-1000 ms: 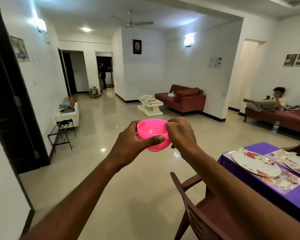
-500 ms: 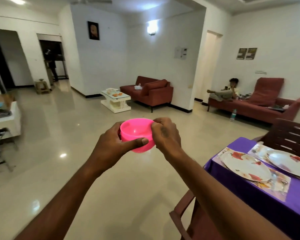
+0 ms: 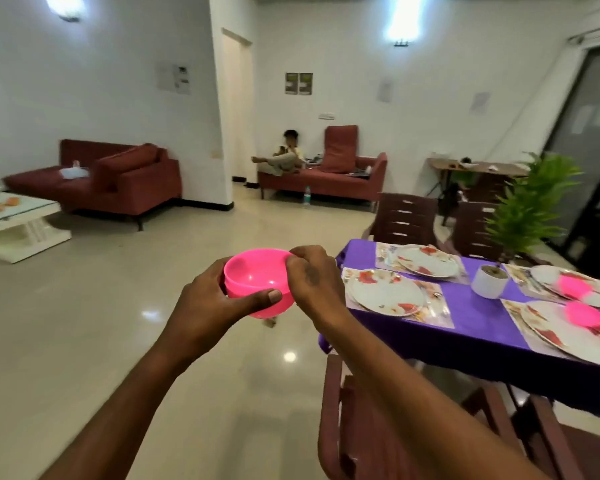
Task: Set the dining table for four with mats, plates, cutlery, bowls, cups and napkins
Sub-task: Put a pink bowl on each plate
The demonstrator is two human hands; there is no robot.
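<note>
Pink plastic bowl point(image 3: 258, 284) held in mid-air between both hands, over bare floor, to the left of the dining table point(image 3: 478, 327) and not touching it. It looks like a nested stack, a second rim line showing just under the top rim, but the count cannot be told. Left hand point(image 3: 205, 308) cups the bowl's left and near side, fingers curled behind it, thumb laid flat across the front wall. Right hand point(image 3: 314, 282) grips the right side, fingers curled over the rim at the far right edge, knuckles toward the camera. Bowl opening tilts slightly toward the viewer. Table carries a purple cloth and four floral mats, each with a floral plate: near-left plate point(image 3: 387, 296), far-left plate point(image 3: 428, 259), far-right plate point(image 3: 568, 285), near-right plate point(image 3: 575, 330). One pink bowl point(image 3: 574, 285) sits on the far-right plate, another pink bowl point(image 3: 584, 315) on the near-right plate; both left plates carry no bowl. White pot point(image 3: 489, 280) stands mid-table between the settings. Dark red chair point(image 3: 378, 420) sits below the right forearm, beside the table's near edge. Background blurred: red sofas, a person seated on one.
</note>
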